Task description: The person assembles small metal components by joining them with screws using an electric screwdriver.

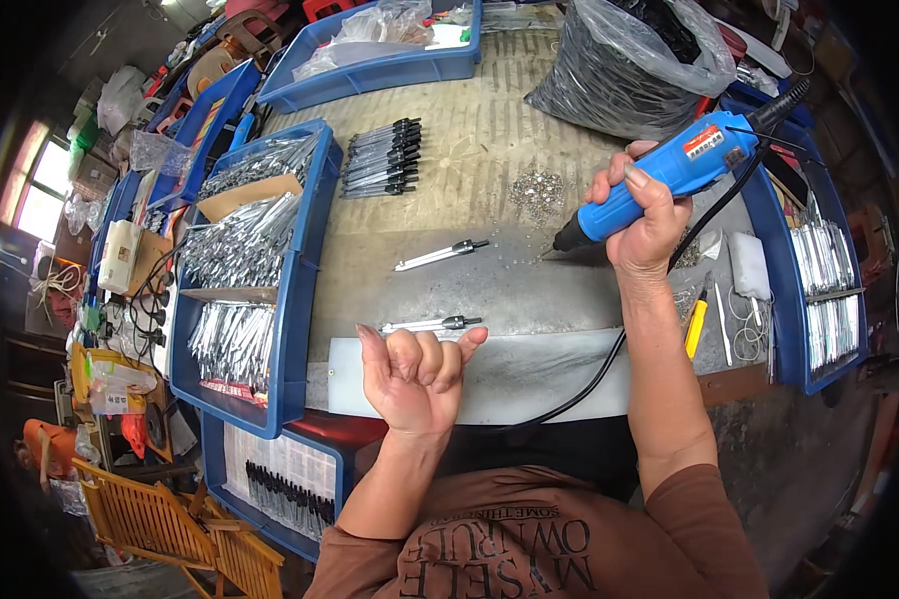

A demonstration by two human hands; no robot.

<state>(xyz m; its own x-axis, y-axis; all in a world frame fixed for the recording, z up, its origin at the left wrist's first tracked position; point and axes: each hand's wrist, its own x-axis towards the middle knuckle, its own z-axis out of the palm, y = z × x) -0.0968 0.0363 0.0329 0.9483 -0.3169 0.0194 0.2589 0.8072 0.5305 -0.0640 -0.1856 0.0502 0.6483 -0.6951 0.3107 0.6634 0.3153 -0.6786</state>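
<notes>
My right hand [645, 205] is wrapped round a blue electric screwdriver [684, 165], its black nose angled down to the left. The bit tip comes down at the lower edge of a scatter of tiny metal screws [539, 193]. My left hand [412, 374] is closed, with curled fingers, over the near white board. Along its fingertips runs a silver drawing compass [432, 324] with a dark head; the fingers partly cover it, and their contact is partly hidden. Just beyond, another drawing compass [440, 256] lies on the table, head to the right.
At left, a blue divided tray [305, 260] holds many silver parts. Farther back lies a row of black-headed compasses [382, 160]. A grey plastic bag [609, 85] stands far right. A yellow-handled tool [696, 327] and another blue tray [799, 344] are at right. The screwdriver's black cable [599, 369] crosses the board.
</notes>
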